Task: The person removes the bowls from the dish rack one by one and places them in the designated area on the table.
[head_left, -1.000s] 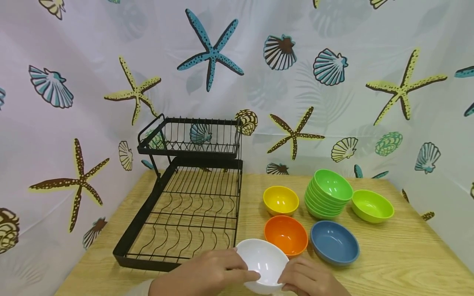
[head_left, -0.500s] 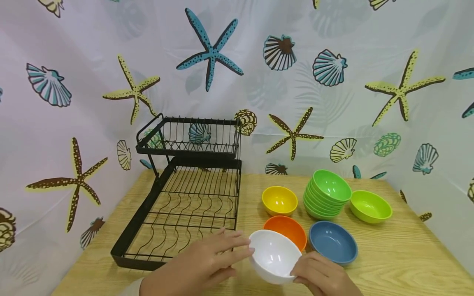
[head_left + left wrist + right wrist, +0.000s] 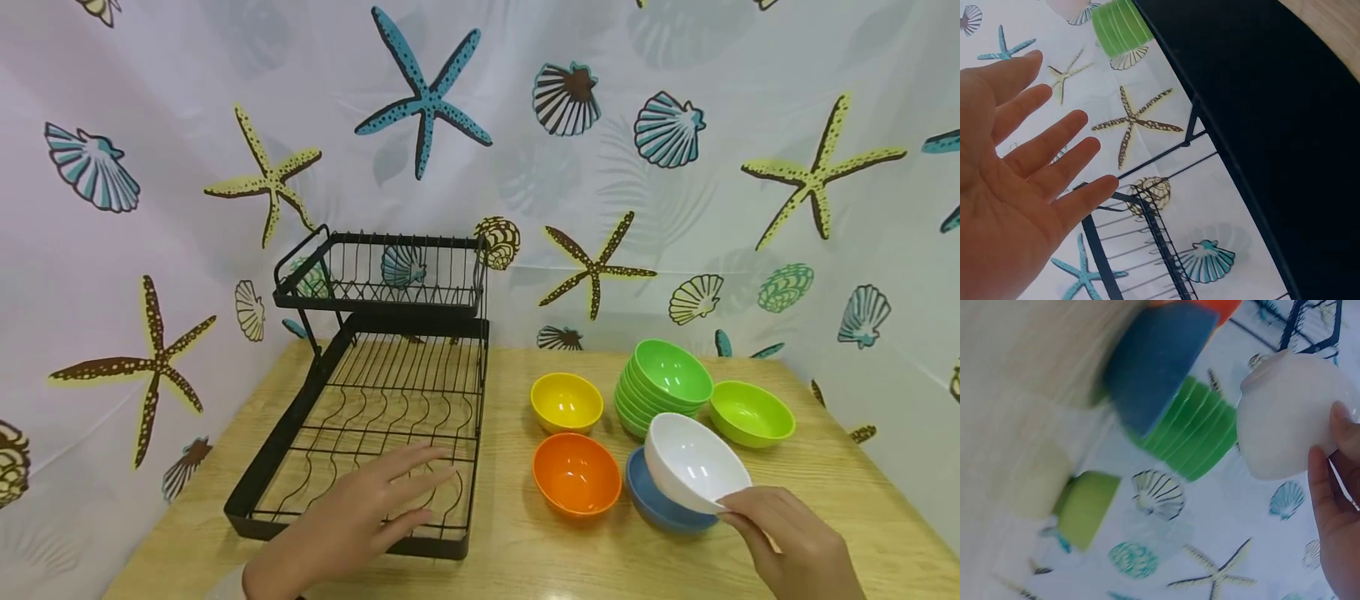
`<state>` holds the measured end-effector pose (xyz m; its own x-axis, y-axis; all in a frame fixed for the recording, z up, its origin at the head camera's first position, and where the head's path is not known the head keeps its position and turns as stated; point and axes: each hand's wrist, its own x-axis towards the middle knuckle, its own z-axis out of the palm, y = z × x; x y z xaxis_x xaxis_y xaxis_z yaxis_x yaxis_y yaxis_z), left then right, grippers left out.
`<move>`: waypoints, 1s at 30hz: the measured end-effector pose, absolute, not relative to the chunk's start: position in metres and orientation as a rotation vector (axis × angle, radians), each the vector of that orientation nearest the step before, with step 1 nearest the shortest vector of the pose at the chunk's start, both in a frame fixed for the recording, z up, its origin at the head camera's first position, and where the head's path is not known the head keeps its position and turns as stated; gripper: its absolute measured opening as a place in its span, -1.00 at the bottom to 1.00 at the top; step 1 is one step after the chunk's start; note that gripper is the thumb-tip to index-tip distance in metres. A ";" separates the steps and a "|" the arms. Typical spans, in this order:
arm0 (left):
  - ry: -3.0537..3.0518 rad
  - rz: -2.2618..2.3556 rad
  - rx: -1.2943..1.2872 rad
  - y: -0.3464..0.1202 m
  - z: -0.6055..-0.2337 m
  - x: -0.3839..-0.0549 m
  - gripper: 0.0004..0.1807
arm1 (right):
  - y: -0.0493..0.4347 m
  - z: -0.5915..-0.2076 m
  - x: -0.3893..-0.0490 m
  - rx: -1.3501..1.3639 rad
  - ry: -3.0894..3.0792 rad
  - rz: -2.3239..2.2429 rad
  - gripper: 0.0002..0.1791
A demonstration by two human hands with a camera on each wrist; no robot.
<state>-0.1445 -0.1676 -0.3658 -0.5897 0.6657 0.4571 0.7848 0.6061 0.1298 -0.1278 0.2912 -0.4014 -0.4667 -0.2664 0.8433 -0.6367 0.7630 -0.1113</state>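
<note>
My right hand (image 3: 795, 537) pinches the near rim of a white bowl (image 3: 693, 462), which is tilted and held up in front of the blue bowl (image 3: 660, 504), covering part of it. In the right wrist view, thumb and fingers grip the edge of that white bowl (image 3: 1291, 415). My left hand (image 3: 367, 508) hovers over the front of the black dish rack (image 3: 442, 546), fingers spread and holding nothing. The left wrist view shows its bare palm (image 3: 1022, 169). An orange bowl (image 3: 577, 475) sits between the rack and the blue bowl.
Behind stand a yellow bowl (image 3: 566, 402), a stack of green bowls (image 3: 660, 387) and a lime-green bowl (image 3: 752, 414). The rack's upper tier (image 3: 382, 304) rises at the back left. A patterned curtain (image 3: 525, 183) encloses the wooden table (image 3: 832, 500).
Both hands were at the white bowl; the left let go and drew back left over the rack. The right carried the bowl rightward, from in front of the orange bowl to the blue one.
</note>
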 end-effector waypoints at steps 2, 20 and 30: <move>-2.475 -0.448 -1.147 -0.171 -0.368 -0.145 -0.35 | 0.306 -0.404 -0.126 0.575 -2.110 0.478 -0.39; -2.586 -0.502 -1.087 -0.179 -0.372 -0.145 -0.42 | 0.378 -0.417 -0.141 0.175 -2.681 0.266 -0.84; -2.641 -0.518 -1.075 -0.179 -0.375 -0.141 -0.41 | 0.396 -0.420 -0.147 0.183 -2.957 0.255 -0.92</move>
<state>-0.1414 -0.1792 -0.3748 -0.6994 0.6229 0.3505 0.7091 0.6659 0.2317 -0.1465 0.3963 -0.4199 -0.9785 -0.1069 0.1766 -0.1356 0.9779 -0.1594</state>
